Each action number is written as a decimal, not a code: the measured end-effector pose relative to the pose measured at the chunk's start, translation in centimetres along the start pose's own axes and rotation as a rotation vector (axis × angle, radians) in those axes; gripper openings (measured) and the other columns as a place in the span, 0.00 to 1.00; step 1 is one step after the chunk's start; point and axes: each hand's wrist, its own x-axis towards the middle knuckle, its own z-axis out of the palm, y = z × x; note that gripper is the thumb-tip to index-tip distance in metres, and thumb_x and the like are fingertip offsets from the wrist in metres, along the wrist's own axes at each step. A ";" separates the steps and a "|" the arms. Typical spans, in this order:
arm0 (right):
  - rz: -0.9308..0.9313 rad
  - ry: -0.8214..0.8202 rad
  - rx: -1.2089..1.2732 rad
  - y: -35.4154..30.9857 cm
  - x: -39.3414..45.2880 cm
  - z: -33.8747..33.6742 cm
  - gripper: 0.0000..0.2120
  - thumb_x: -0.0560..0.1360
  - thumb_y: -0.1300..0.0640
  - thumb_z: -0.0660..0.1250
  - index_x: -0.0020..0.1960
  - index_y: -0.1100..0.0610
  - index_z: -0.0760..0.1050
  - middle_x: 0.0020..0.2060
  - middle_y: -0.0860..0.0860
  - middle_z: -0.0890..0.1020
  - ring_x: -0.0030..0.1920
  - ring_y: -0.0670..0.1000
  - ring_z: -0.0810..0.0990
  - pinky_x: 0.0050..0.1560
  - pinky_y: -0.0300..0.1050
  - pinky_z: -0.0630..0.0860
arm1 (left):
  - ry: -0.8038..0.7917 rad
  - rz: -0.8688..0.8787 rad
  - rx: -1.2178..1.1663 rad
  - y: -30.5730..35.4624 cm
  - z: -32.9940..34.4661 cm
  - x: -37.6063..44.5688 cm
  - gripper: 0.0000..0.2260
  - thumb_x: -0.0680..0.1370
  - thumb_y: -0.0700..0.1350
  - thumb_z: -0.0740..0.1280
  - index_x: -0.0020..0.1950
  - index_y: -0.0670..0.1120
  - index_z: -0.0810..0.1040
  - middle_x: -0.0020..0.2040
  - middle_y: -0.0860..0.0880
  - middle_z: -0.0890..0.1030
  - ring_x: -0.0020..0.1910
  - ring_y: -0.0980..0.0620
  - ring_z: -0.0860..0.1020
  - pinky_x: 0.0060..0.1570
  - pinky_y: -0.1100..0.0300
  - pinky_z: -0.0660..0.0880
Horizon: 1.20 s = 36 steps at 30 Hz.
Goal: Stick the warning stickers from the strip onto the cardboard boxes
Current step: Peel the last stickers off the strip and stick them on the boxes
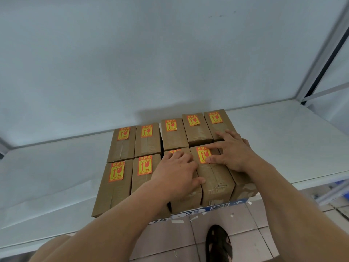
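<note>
Several brown taped cardboard boxes [120,144] stand in two rows on a white shelf. Each visible top bears a red and yellow warning sticker [116,172]. My left hand [177,172] lies flat on a front-row box [186,199] and covers most of its sticker. My right hand [231,150] spreads over the rightmost front box, and its thumb and forefinger press the edges of the sticker [203,154] on the neighbouring box [215,178]. No sticker strip is in view.
The white shelf [56,176] runs left and right of the boxes, with a pale wall behind. A metal upright [324,59] stands at the right. Below the shelf edge lie a tiled floor with paper scraps [177,221] and a black shoe [219,242].
</note>
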 end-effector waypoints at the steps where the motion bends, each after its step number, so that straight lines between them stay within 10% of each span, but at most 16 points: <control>1: 0.001 0.000 0.000 0.0 0.0 0.0 0.27 0.71 0.32 0.64 0.68 0.32 0.66 0.78 0.45 0.53 0.77 0.52 0.44 0.73 0.58 0.47 | 0.003 0.001 -0.002 0.0 0.0 0.0 0.26 0.78 0.66 0.51 0.70 0.53 0.68 0.71 0.50 0.67 0.73 0.47 0.58 0.72 0.45 0.53; 23: -0.070 0.073 0.024 -3.6 2.8 -1.4 0.23 0.76 0.38 0.62 0.68 0.44 0.71 0.71 0.46 0.68 0.72 0.52 0.63 0.71 0.53 0.61 | 0.156 0.002 -0.156 -2.0 0.4 -0.5 0.22 0.80 0.62 0.53 0.66 0.52 0.73 0.66 0.51 0.72 0.68 0.50 0.66 0.68 0.51 0.61; 36: -0.397 0.126 -0.236 -21.1 4.1 2.1 0.17 0.81 0.43 0.54 0.65 0.45 0.73 0.67 0.45 0.72 0.68 0.50 0.68 0.66 0.50 0.65 | 0.282 -0.077 0.232 -17.9 1.9 -11.7 0.16 0.78 0.50 0.54 0.41 0.48 0.79 0.38 0.49 0.79 0.37 0.45 0.77 0.39 0.53 0.73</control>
